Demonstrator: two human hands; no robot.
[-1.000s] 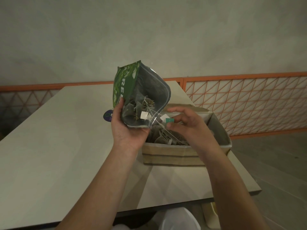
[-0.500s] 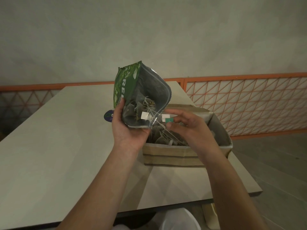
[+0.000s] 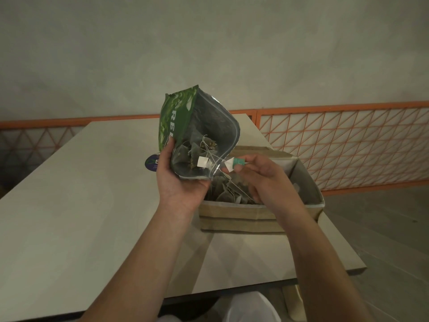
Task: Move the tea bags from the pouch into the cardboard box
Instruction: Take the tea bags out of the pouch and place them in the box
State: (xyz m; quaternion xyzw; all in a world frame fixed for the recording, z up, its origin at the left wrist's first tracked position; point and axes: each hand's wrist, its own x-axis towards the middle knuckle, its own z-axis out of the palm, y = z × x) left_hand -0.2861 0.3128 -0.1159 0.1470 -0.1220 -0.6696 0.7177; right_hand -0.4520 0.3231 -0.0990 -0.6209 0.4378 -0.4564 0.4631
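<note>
My left hand (image 3: 180, 182) grips a green pouch (image 3: 176, 122) from below, its silver-lined mouth tipped toward me and to the right. Several tea bags (image 3: 192, 152) with strings and a white tag lie inside it. My right hand (image 3: 262, 175) pinches a green-and-white tea bag tag (image 3: 235, 162) at the pouch's rim, its strings running down. Just behind and below the hands stands the open cardboard box (image 3: 241, 216), holding several tea bags (image 3: 226, 194).
The box stands near the right edge of a pale table (image 3: 69, 205). A small round purple-blue object (image 3: 152, 162) lies on the table behind my left hand. An orange lattice railing (image 3: 348, 145) runs beyond the table, with floor to the right.
My right hand has drawn the tag slightly up and to the right, away from the pouch's mouth. The pouch and my left hand stayed nearly still.
</note>
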